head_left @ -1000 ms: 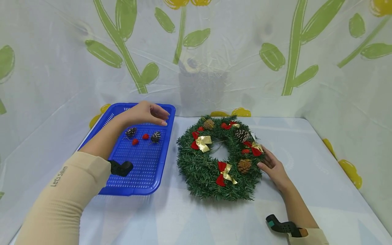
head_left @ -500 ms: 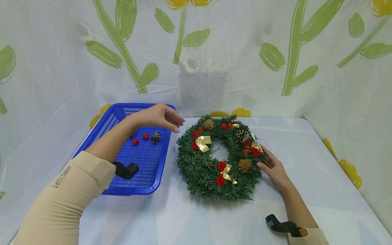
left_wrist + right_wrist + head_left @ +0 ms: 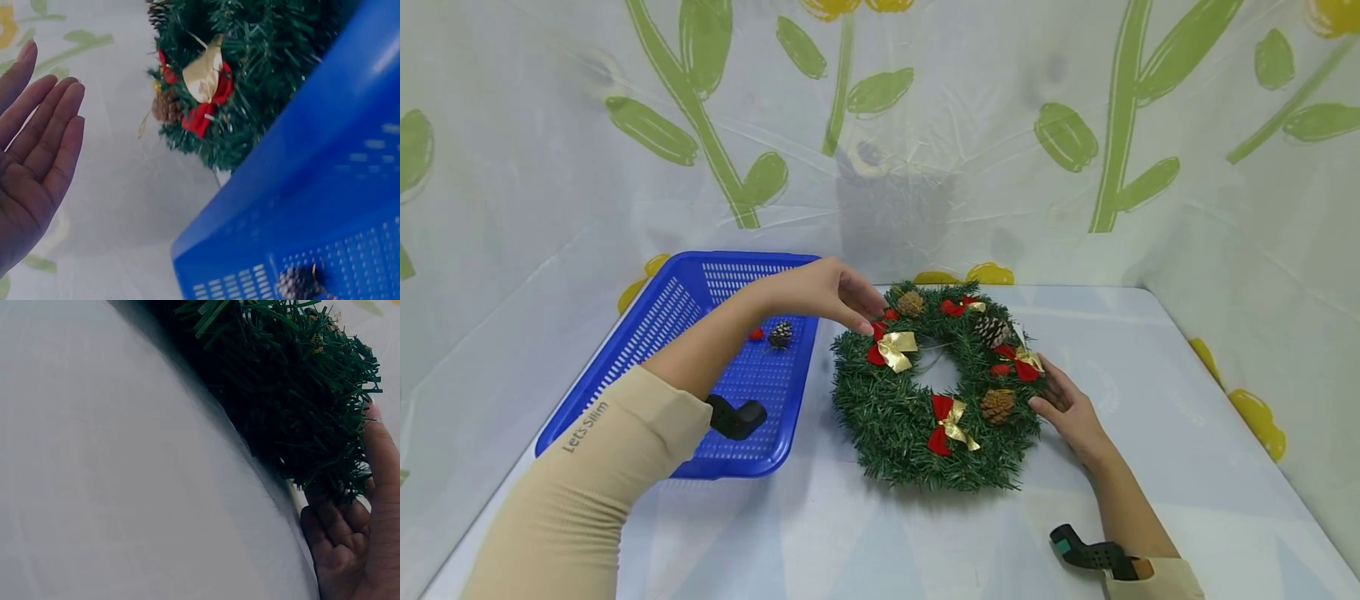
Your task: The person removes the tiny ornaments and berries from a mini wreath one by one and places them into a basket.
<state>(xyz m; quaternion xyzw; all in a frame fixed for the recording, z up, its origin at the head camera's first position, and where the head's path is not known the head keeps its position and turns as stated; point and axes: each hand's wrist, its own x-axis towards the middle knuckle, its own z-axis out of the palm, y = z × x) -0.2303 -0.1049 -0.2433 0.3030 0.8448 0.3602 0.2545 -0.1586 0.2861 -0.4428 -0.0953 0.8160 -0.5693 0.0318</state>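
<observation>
A green tinsel wreath lies on the table, decorated with red-and-gold bows, pinecones and red berries. My left hand hovers at the wreath's upper left edge, near a bow with a gold ribbon. In the left wrist view its fingers are extended and apart from the wreath, with nothing between them. On the right side, my right hand grips the wreath's outer edge. In the right wrist view the thumb lies against the greenery and the other fingers are curled at its underside.
A blue perforated plastic basket stands left of the wreath, partly behind my left arm. Inside it a frosted pinecone and a red berry show. Patterned cloth walls rise behind and beside the table.
My left hand has moved right, from above the basket to the wreath's left edge. The forearm now covers one pinecone and a berry in the basket. My right hand and the wreath stay put.
</observation>
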